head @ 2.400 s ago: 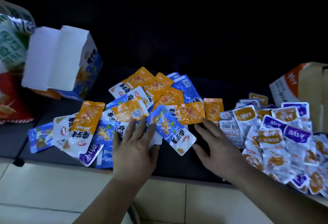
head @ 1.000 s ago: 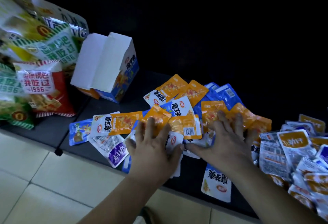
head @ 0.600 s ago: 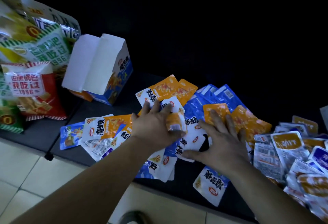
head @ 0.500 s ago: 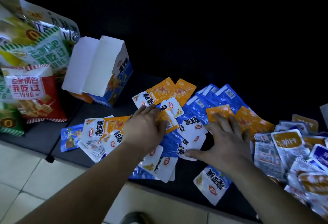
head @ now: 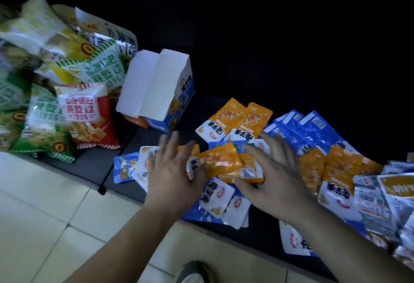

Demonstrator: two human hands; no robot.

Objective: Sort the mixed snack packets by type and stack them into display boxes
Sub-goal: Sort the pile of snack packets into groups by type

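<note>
While the orange packets lie as a loose heap between the two hands, they are best squared up before any lift. Their edges should be pushed together from both sides, so that one tidy stack of a single type can be carried to the open display box at ten o'clock. The left hand is laid flat at the heap's nine o'clock side, the right hand at its three o'clock side. Each grip is apart, fingers spread and straight, though through the blur it cannot be told whether a thumb is tucked underneath. The packets are flat and glossy, likely slippery, orange with a white printed end. Blue packets are fanned at two o'clock on the dark desk.
</note>
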